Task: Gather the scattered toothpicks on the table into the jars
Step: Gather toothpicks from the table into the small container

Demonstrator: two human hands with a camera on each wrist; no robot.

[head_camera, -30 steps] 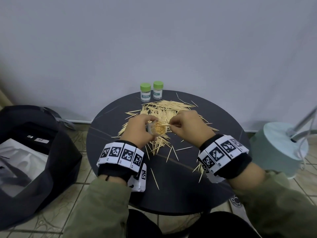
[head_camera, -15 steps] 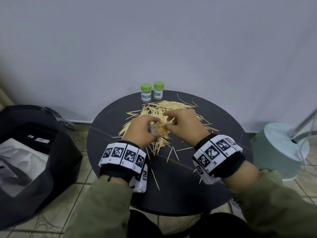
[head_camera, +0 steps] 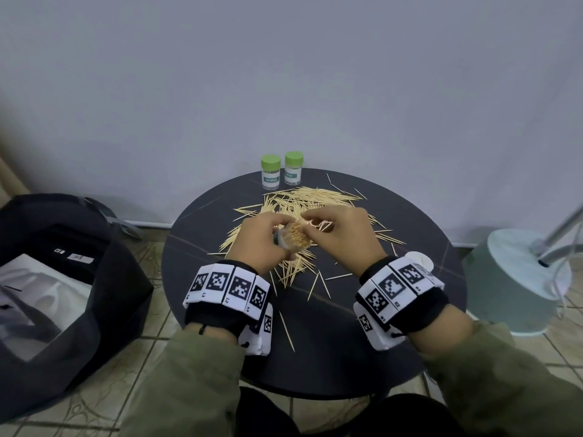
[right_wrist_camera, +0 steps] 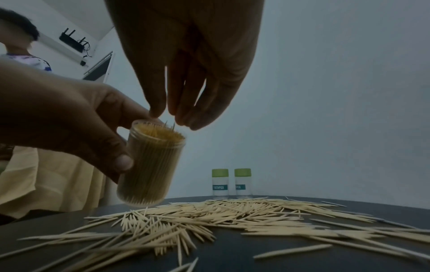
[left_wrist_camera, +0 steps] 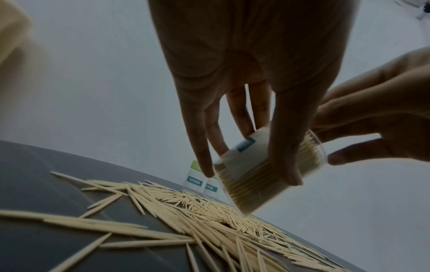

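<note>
My left hand (head_camera: 262, 239) grips a clear open jar (head_camera: 295, 236) packed with toothpicks and holds it tilted above the round dark table (head_camera: 315, 342). The fingertips of my right hand (head_camera: 339, 233) are gathered at the jar's (right_wrist_camera: 151, 165) mouth, just over a couple of toothpick tips that stick out. A loose pile of toothpicks (head_camera: 318, 197) lies beneath and behind both hands, with strays toward the near edge. Two closed jars with green lids (head_camera: 270, 171) (head_camera: 294, 168) stand upright at the table's far edge.
A black open bag (head_camera: 63, 279) sits on the floor to the left. A pale green lamp base (head_camera: 517, 279) with a metal pole stands to the right. A plain wall rises right behind the table.
My right hand carried a single toothpick leftward to the jar's mouth, and its fingertips now sit on top of the jar. The left hand has kept the jar in place.
</note>
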